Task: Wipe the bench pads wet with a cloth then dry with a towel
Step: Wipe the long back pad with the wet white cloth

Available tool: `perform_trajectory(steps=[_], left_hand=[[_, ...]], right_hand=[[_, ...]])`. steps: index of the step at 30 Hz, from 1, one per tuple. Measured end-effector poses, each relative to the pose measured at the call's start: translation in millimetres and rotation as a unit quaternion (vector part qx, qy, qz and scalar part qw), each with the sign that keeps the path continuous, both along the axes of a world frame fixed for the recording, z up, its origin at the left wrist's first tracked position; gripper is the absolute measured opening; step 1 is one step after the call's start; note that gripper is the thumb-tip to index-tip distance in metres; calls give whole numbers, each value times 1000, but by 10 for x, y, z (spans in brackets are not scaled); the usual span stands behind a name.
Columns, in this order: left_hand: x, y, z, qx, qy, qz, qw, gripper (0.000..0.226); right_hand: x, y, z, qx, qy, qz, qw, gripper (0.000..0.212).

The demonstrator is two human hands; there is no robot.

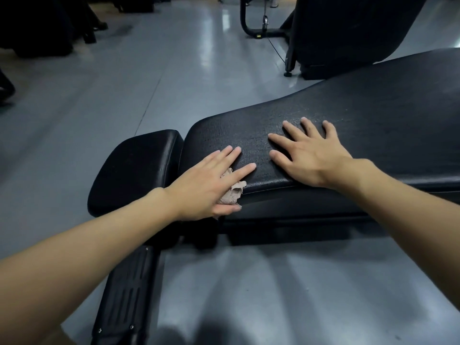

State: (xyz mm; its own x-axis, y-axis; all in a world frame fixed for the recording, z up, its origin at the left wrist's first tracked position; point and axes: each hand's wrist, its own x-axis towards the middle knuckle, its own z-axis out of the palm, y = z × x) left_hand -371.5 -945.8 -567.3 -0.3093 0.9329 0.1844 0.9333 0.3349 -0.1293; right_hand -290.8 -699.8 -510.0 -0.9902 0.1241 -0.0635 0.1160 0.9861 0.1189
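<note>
Two hands rested on the long pad (348, 115). The left hand (206, 185), near the pad's end beside the seat pad (134, 168), pressed a crumpled cloth (231, 192) under its palm; the right hand (311, 155) lay flat, fingers spread, grasping nothing.

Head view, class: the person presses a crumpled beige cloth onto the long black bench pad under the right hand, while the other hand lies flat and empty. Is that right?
Not quite. The head view shows the crumpled beige cloth under the left hand, at the long black bench pad's near edge. The right hand is the one lying flat and empty on the pad.
</note>
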Motion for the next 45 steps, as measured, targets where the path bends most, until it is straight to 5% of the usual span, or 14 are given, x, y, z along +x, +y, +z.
perform_trajectory(steps=[7,16,24,32,39,45], left_hand=[[17,-263,-4,47,-103,21,993,90],[113,360,109,-1,0,-7,1000,99],[280,98,61,11,11,46,999,92],[348,795,134,38,1,19,999,88],[287,167,83,-9,8,44,999,83],[373,750,183,3,19,30,999,90]], right_hand=[[66,326,173,32,21,0,999,66],[32,374,69,4,20,-32,999,64],[171,626,196,25,18,-27,999,63],[169,644,160,-6,28,-42,999,63],[180,655,147,-15,30,-31,999,61],[308,897,267,27,7,-51,998,64]])
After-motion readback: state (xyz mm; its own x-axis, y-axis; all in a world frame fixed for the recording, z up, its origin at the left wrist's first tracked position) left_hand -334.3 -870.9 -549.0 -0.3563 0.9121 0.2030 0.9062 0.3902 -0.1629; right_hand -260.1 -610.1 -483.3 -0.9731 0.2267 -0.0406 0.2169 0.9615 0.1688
